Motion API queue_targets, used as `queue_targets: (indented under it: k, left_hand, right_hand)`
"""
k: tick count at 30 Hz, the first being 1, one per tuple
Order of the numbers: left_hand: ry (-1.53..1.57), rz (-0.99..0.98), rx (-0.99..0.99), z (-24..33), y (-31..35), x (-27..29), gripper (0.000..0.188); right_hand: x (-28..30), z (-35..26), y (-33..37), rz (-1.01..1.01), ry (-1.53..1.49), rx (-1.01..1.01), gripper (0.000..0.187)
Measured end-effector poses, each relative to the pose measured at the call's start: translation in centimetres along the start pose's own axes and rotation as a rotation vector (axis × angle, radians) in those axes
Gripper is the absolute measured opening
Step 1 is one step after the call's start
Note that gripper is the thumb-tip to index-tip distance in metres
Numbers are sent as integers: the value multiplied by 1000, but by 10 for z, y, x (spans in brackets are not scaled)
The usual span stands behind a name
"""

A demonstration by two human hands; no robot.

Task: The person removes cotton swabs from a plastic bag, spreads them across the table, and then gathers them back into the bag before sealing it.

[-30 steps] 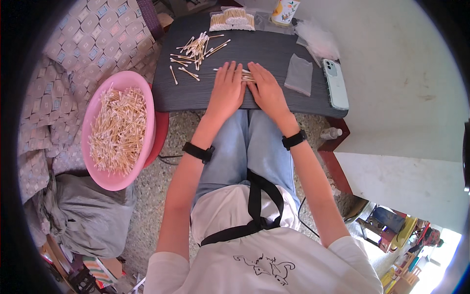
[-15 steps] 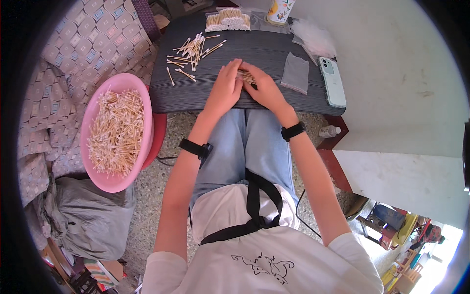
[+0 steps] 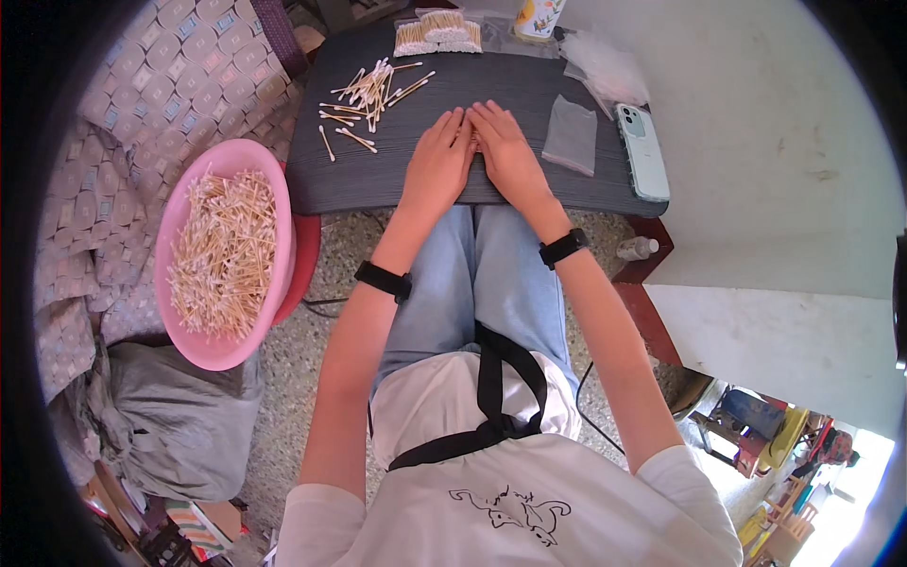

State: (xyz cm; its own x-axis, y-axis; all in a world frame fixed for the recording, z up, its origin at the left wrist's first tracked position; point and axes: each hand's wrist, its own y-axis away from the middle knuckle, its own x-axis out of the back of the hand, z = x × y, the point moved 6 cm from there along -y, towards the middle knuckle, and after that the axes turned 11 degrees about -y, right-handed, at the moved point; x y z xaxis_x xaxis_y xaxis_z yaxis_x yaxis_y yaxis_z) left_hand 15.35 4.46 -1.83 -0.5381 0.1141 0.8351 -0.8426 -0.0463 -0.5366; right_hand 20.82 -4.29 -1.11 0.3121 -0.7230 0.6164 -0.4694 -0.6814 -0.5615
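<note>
At the near edge of the dark table [image 3: 364, 180], my left hand [image 3: 438, 159] and my right hand [image 3: 511, 159] lie side by side, thumbs and inner edges close together. Both are closed over a small bunch of cotton swabs, which they now hide almost wholly; the fingers point away from me. Beyond my left hand, loose cotton swabs [image 3: 371, 92] with white tips and pale sticks are scattered in a pile. To the right of my right hand lies a flat clear plastic bag [image 3: 570, 137].
Packed bags of swabs [image 3: 438, 36] stand at the far edge, near a patterned cup [image 3: 539, 17]. More clear bags [image 3: 605, 68] and a pale phone [image 3: 642, 151] lie at the right, by the wall. A pink basin [image 3: 168, 236] full of swabs is on the left.
The bunch of swabs showed between my hands before; now they cover it. My right hand has turned so its fingers point forward, alongside the left.
</note>
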Motion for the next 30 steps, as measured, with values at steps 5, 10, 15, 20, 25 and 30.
queue_targets:
  k: [5, 10, 15, 20, 25, 30]
  left_hand:
    - [-246, -42, 72, -2, 5, 1, 44]
    - [-223, -131, -45, 2, 23, 6, 48]
    - [-198, -151, -30, 3, 22, 9, 49]
    - [-240, -113, 29, -9, 4, -2, 49]
    - [-220, -147, -44, -10, 14, 1, 48]
    - [-238, -202, -80, 1, 30, 17, 50]
  right_hand:
    - [-4, -2, 12, -68, 362, -13, 45]
    - [0, -18, 27, -144, 355, 3, 49]
    - [1, -16, 27, -178, 326, -16, 49]
    - [-7, -4, 8, -62, 330, -47, 48]
    - [-9, -7, 17, -84, 420, -14, 48]
    - [-4, -20, 30, -116, 327, -23, 50]
